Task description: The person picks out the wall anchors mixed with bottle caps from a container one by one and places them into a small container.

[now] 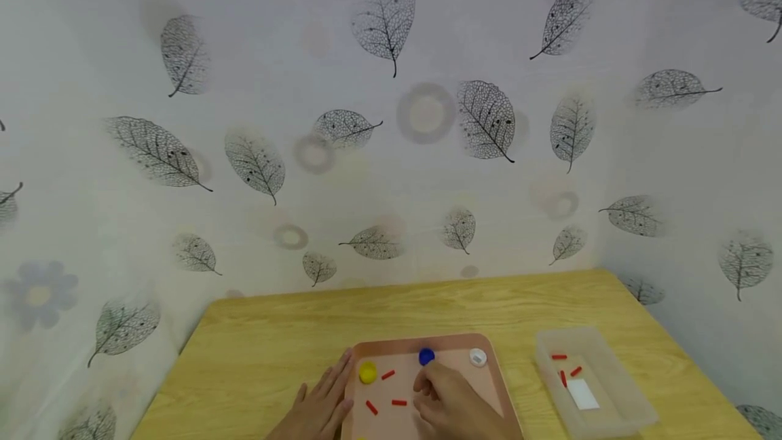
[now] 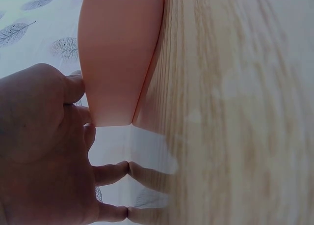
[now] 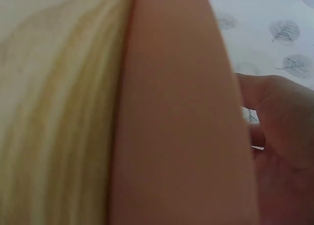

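A pink tray [image 1: 502, 386] lies on the wooden table. My left hand [image 1: 319, 405] rests along its left side with fingers stretched out. In the left wrist view, the thumb of my left hand [image 2: 49, 136] touches the top edge of the tray wall [image 2: 117, 63]. My right hand [image 1: 458, 402] reaches over the tray with bent fingers, just below a blue cap [image 1: 426, 356]. Its fingertips are hidden, so anything between them does not show. Inside the tray lie a yellow cap [image 1: 368, 372], a white cap [image 1: 478, 358] and red sticks [image 1: 399, 402].
Right of the tray stands a clear plastic box [image 1: 617, 396] with several red sticks [image 1: 576, 371] and a white card [image 1: 583, 394] in it. A leaf-patterned wall covering [image 1: 391, 175] rises behind the table [image 1: 275, 331]. Another yellow bit [image 1: 362, 438] shows at the bottom edge.
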Available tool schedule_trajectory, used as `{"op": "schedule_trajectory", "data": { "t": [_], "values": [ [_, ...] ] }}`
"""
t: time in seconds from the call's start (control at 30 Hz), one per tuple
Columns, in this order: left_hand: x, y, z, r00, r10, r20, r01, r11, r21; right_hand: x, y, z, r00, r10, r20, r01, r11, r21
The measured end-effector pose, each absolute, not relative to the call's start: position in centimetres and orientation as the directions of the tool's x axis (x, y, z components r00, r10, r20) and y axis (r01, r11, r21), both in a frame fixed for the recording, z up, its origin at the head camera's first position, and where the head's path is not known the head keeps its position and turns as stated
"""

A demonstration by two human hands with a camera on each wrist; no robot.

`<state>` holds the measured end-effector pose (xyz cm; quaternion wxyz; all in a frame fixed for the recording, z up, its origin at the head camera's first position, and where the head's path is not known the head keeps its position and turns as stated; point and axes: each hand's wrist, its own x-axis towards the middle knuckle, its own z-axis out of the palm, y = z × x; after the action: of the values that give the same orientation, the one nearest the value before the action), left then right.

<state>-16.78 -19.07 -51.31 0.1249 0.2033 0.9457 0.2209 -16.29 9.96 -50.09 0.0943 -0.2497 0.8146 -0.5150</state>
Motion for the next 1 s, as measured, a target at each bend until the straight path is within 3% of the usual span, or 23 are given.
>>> {"op": "schedule_trajectory", "data": {
  "t": [0.1, 0.47, 0.7, 1.0],
  "values": [
    [-16.9, -19.0, -51.2, -0.889, 0.432, -0.154, 0.320, 0.824, 0.468, -16.5, 9.4, -50.6, -0.837, -0.528, 0.145, -0.363, 0.337, -0.869],
    [-17.2, -18.9, -51.1, -0.888, 0.432, -0.157, 0.312, 0.818, 0.483, -16.7, 8.2, -51.3, -0.847, -0.527, 0.071, -0.360, 0.470, -0.806],
    [-17.0, -19.0, -51.2, -0.889, 0.439, -0.133, 0.319, 0.799, 0.510, -17.0, 7.4, -51.4, -0.854, -0.514, 0.077, -0.419, 0.593, -0.688],
    [-16.9, -18.9, -51.0, -0.889, 0.420, -0.180, 0.298, 0.831, 0.469, -17.1, 7.0, -51.3, -0.866, -0.499, 0.021, -0.396, 0.660, -0.639]
  ]
}}
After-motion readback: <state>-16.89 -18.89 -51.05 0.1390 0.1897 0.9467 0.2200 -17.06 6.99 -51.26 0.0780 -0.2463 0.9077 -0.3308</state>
